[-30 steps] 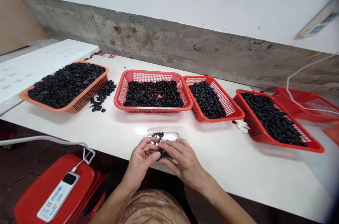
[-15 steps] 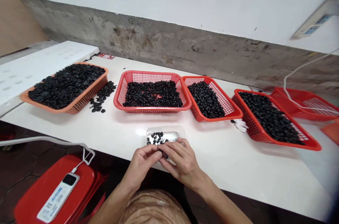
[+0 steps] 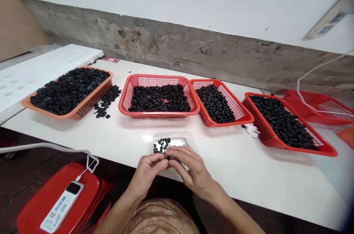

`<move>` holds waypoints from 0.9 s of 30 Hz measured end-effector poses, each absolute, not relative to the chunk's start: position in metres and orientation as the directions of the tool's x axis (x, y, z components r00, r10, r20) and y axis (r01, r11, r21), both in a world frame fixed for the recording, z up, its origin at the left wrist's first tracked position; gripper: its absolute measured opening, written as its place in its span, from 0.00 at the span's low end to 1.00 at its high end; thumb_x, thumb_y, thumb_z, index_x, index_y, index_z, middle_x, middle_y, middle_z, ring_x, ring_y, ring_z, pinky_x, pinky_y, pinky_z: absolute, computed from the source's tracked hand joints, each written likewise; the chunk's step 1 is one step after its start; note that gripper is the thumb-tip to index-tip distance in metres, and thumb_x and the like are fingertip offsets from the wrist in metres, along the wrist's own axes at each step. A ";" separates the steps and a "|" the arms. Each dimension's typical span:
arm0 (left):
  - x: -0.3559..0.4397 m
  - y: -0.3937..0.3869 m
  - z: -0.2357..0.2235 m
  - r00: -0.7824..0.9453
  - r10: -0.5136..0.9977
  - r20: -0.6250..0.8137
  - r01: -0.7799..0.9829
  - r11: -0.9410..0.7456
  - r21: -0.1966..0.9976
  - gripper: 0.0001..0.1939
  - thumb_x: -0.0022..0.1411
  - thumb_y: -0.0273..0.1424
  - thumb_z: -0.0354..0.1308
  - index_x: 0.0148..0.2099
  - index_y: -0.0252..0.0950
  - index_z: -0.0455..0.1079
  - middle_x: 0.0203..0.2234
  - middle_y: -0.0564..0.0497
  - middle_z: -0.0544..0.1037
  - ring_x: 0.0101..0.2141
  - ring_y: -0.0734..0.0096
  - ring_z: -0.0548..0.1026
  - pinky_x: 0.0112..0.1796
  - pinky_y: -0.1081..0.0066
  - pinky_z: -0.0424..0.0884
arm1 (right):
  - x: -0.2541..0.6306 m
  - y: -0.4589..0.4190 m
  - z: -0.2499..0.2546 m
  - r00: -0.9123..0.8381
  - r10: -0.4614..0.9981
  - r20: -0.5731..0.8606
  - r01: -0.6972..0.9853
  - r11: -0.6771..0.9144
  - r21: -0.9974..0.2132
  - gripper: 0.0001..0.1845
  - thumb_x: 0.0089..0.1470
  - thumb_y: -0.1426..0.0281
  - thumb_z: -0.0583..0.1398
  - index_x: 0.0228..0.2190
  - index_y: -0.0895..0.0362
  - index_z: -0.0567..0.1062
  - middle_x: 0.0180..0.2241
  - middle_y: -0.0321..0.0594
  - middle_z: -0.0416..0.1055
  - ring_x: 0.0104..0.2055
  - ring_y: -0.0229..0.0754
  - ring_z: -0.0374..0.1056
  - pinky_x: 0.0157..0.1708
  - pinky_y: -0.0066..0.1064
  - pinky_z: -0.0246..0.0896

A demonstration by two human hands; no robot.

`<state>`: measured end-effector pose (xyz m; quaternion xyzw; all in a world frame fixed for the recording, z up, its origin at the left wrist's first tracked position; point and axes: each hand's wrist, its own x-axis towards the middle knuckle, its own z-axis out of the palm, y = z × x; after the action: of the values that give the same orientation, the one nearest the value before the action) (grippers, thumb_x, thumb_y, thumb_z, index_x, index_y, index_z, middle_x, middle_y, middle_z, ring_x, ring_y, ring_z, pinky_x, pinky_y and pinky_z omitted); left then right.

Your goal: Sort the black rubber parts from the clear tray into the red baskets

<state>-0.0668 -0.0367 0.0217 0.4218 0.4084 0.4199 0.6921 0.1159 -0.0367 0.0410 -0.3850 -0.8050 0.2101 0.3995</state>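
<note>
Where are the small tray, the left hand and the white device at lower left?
Small tray (image 3: 180,141): head view, bare shiny floor.
Left hand (image 3: 146,171): head view, middle of the hand.
White device (image 3: 62,207): head view, middle of upper face.

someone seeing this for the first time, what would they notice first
Probably the row of red and orange baskets with black parts, spread along the white table. Next, the left hand and right hand meeting by a shiny tray, front and centre. Lower left, a white device lies on a red stool.
</note>
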 end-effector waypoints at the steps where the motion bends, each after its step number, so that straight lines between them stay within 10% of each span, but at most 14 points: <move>1: -0.067 -0.036 0.022 0.315 0.925 -0.210 -0.243 0.293 0.925 0.11 0.59 0.37 0.66 0.38 0.34 0.82 0.28 0.50 0.79 0.33 0.67 0.73 0.39 0.71 0.68 | 0.116 -0.038 0.040 -0.408 0.779 0.476 0.480 0.627 -0.614 0.18 0.64 0.70 0.58 0.55 0.54 0.69 0.47 0.47 0.75 0.50 0.46 0.71 0.49 0.40 0.66; 8: -0.064 -0.034 0.022 0.345 0.919 -0.191 -0.278 0.294 0.914 0.12 0.61 0.36 0.64 0.42 0.35 0.81 0.33 0.47 0.81 0.38 0.61 0.75 0.43 0.68 0.69 | 0.104 -0.035 0.035 -0.491 0.675 0.551 0.664 0.699 -0.265 0.17 0.65 0.69 0.56 0.54 0.59 0.69 0.47 0.52 0.76 0.43 0.46 0.74 0.47 0.42 0.61; 27: -0.063 -0.043 0.021 0.395 0.890 -0.228 -0.309 0.362 0.880 0.12 0.61 0.38 0.65 0.39 0.33 0.80 0.26 0.51 0.78 0.30 0.71 0.72 0.36 0.75 0.69 | 0.107 -0.029 0.036 -0.616 0.567 0.547 0.584 0.795 -0.166 0.08 0.66 0.73 0.53 0.46 0.62 0.67 0.39 0.48 0.76 0.38 0.43 0.72 0.46 0.41 0.60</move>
<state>-0.0632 -0.0431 0.0208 0.3921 0.3708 0.4065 0.7373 0.1067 -0.0291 0.0361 -0.3202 -0.8988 -0.0141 0.2992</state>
